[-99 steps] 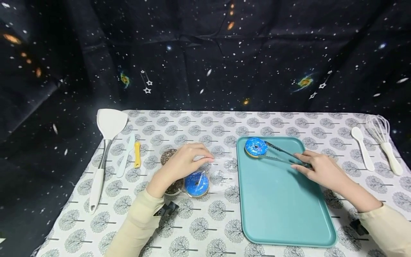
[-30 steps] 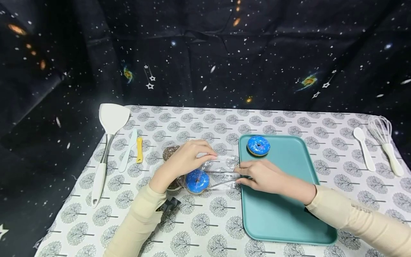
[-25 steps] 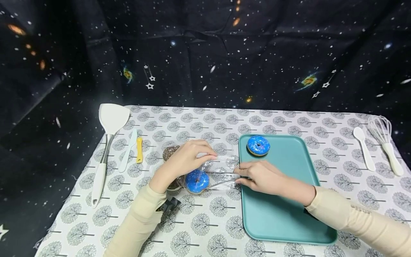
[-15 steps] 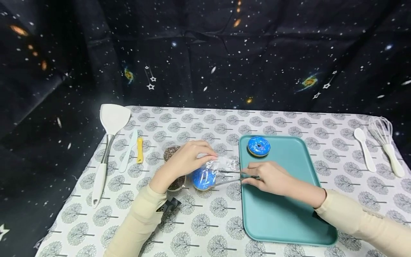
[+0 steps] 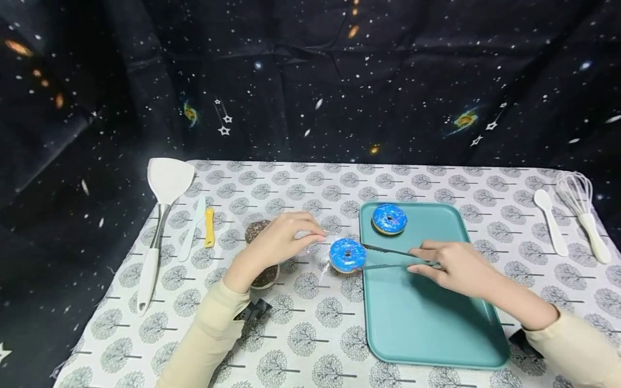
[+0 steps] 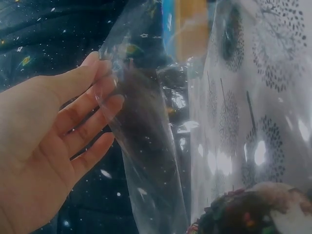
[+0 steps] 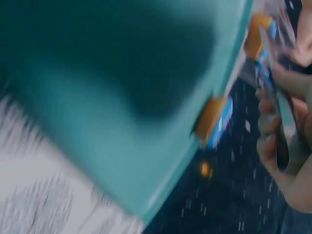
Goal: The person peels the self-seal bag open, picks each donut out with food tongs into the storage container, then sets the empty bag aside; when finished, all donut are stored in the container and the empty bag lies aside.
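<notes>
My left hand (image 5: 281, 242) pinches the edge of a clear plastic bag (image 6: 141, 126) between thumb and fingers, holding its mouth up. Inside the bag, partly hidden under that hand, are chocolate donuts (image 5: 264, 277). In my right hand (image 5: 458, 264) is a pair of metal tongs (image 5: 388, 250), its arms gripping a blue-frosted donut (image 5: 347, 255) just past the bag's mouth, at the left edge of the teal tray (image 5: 427, 323). Another blue donut (image 5: 390, 219) lies in the tray's far left corner.
Left on the tree-print cloth lie a white spatula (image 5: 162, 215), a pale knife (image 5: 192, 229) and a yellow-handled piece (image 5: 209, 227). A white spoon (image 5: 551, 222) and a whisk (image 5: 584, 215) lie at the right. A dark starry cloth hangs behind.
The tongs left the first blue donut on the tray, reached into the bag and drew the second blue donut rightward out of it. My left hand stayed on the bag.
</notes>
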